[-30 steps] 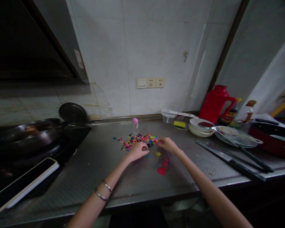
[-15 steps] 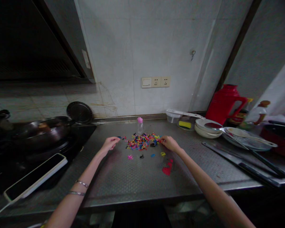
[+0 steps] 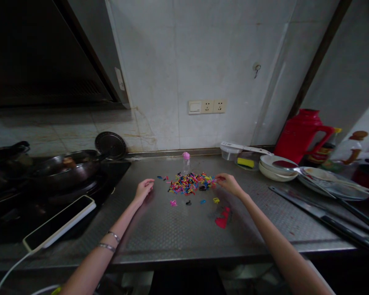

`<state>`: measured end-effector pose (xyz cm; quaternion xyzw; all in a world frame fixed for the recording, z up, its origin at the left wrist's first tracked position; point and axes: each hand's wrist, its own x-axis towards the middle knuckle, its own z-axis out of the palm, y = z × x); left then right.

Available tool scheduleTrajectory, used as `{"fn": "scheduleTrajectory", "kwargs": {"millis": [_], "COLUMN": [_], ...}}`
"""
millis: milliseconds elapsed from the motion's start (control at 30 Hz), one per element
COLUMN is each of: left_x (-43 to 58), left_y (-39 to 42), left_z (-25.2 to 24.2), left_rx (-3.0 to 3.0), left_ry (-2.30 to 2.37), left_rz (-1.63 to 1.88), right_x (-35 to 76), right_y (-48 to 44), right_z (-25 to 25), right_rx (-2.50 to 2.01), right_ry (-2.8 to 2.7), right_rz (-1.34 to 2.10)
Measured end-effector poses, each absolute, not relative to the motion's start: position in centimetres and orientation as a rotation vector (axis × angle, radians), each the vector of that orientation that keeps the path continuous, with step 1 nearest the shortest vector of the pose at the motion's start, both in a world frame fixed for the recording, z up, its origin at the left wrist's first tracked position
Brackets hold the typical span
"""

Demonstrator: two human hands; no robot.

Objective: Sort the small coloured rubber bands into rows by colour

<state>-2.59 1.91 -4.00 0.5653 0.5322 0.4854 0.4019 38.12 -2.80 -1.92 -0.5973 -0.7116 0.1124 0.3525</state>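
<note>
A loose pile of small multicoloured rubber bands [image 3: 189, 183] lies on the metal counter. My left hand [image 3: 144, 190] is just left of the pile, fingers curled together; whether anything small is in them I cannot make out. A few stray bands [image 3: 165, 178] lie between its fingertips and the pile. My right hand [image 3: 229, 183] has its fingertips pinched at the pile's right edge, touching the bands there; what they grip is too small to tell. In front of the pile sit separate pink bands [image 3: 173, 203], black bands [image 3: 188, 203], blue bands [image 3: 203, 201] and yellow bands [image 3: 216, 200].
Behind the pile stands a small clear bottle with a pink cap [image 3: 186, 162]. A red shape [image 3: 223, 219] lies front right. Stacked bowls [image 3: 276, 170], a long knife [image 3: 301, 203] and a red thermos [image 3: 299, 137] are right. A phone [image 3: 60, 221] and pan [image 3: 67, 168] are left.
My left hand has drawn slightly left, away from the stray bands beside the pile. My right hand stays at the pile's right edge. The whole view has shifted a little.
</note>
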Motion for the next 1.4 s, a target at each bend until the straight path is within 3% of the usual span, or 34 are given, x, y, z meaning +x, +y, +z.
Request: {"fn": "scheduleTrajectory", "kwargs": {"millis": [467, 1000, 1400], "left_x": [-3.1, -3.1, -3.0], "left_y": [2.1, 2.0, 1.9], "left_z": [-4.8, -4.8, -4.7], "left_rx": [1.475, 1.51, 1.52], "left_ry": [1.385, 1.393, 1.382], "left_rz": [1.311, 1.315, 1.314], "right_x": [38.6, 27.5, 33.6], "right_y": [-1.6, -5.2, -9.0], "right_z": [-1.6, -2.2, -2.5], "right_rx": [-1.528, -1.149, -1.354], "right_ry": [-1.909, -2.064, -1.865], "right_rz": [0.228, 0.498, 0.492]}}
